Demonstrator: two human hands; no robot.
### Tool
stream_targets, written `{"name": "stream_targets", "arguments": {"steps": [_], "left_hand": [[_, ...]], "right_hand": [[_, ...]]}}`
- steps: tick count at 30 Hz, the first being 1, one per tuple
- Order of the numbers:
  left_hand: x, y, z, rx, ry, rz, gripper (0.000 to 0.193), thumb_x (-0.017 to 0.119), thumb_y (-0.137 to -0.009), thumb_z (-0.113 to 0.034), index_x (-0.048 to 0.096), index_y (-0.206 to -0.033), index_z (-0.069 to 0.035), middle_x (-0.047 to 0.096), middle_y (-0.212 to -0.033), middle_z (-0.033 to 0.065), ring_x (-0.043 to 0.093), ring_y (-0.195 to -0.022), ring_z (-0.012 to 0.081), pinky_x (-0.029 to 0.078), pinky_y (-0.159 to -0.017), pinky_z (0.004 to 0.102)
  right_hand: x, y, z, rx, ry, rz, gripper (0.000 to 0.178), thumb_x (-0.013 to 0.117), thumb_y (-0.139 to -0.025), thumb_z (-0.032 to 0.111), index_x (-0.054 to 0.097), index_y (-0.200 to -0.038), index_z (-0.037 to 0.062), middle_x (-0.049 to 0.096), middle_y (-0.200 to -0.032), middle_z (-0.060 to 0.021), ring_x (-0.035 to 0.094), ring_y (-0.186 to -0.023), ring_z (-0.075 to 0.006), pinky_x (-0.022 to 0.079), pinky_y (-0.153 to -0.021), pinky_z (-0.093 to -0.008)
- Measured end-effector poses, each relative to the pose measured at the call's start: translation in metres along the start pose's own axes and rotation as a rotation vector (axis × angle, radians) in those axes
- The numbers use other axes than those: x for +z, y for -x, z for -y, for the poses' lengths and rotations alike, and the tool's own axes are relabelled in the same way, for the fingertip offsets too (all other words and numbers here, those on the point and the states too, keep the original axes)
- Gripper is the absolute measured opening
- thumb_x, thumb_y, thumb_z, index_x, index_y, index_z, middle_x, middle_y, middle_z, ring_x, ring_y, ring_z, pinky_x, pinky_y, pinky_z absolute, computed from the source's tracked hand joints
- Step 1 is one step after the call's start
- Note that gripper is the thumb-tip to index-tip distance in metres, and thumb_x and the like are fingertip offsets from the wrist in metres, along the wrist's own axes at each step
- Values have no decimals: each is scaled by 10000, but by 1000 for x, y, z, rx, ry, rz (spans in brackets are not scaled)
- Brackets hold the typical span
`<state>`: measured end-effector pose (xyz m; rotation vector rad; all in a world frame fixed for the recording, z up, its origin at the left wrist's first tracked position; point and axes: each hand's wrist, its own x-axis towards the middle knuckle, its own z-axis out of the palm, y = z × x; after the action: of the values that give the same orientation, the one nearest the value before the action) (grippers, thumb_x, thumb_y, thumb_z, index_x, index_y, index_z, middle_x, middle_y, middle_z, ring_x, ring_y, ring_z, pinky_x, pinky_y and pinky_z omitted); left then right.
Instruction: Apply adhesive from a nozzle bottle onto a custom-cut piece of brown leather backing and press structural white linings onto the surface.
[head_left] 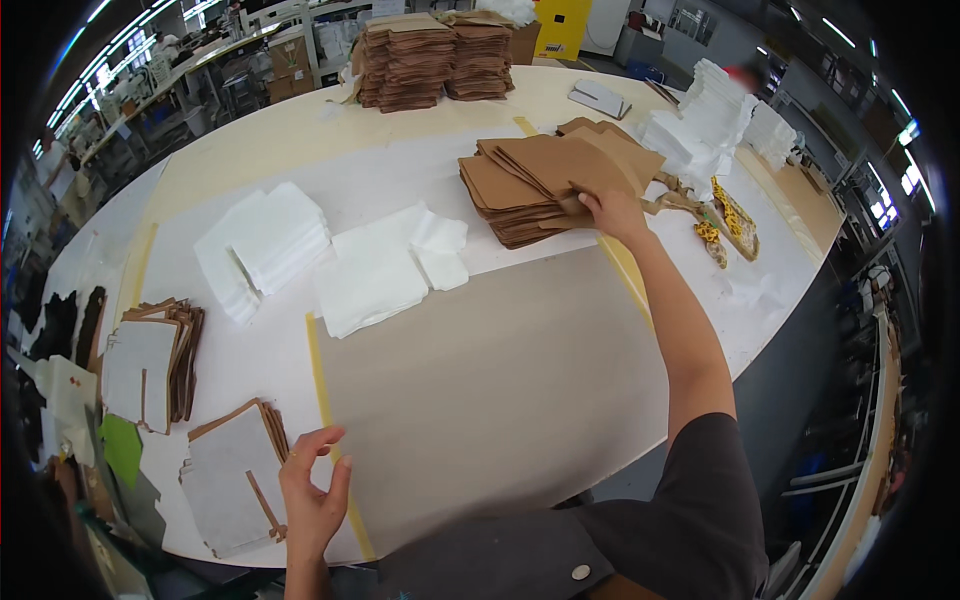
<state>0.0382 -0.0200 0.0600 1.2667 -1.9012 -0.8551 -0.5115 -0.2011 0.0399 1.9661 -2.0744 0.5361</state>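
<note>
My right hand [612, 212] reaches to the near right corner of a stack of brown cut pieces [515, 205]. Its thumb and fingers pinch the edge of the top brown piece [570, 160]; whether that is cloth or paper I cannot tell. My left hand [315, 490] hovers at the near left, thumb and fingers apart, holding nothing. Beside it lies a small pile of brown pieces with pale grey tops [230, 480]. A grey mat [490, 380] edged with yellow tape spreads between my hands. White soft sheets [385, 265] lie just beyond the mat.
Another white stack [265, 240] and a second grey-topped pile [150, 365] are to the left. Tall brown stacks [420, 60] stand at the far edge. On the right are white piles [700, 120], a yellow patterned cloth strip [735, 220] and the curved table edge [800, 290].
</note>
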Motion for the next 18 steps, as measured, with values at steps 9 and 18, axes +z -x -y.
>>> {"name": "stream_targets", "arguments": {"steps": [9, 18], "left_hand": [[80, -56, 12, -621, 1386, 427, 715, 436, -960, -553, 402, -1339, 53, 513, -1302, 228, 504, -1231, 318, 419, -1033, 418], [99, -82, 17, -263, 665, 109, 810, 578, -914, -492, 250, -1451, 18, 393, -1436, 211, 391, -1337, 313, 304, -1108, 441]], "right_hand": [[-78, 98, 138, -422, -379, 100, 300, 570, -935, 270, 611, -1210, 157, 683, -979, -66, 646, -854, -271, 516, -721, -399], [-118, 220, 181, -618, -565, 479, 333, 511, -954, 357, 587, -1233, 191, 681, -1083, 24, 657, -957, -183, 540, -772, -332]]}}
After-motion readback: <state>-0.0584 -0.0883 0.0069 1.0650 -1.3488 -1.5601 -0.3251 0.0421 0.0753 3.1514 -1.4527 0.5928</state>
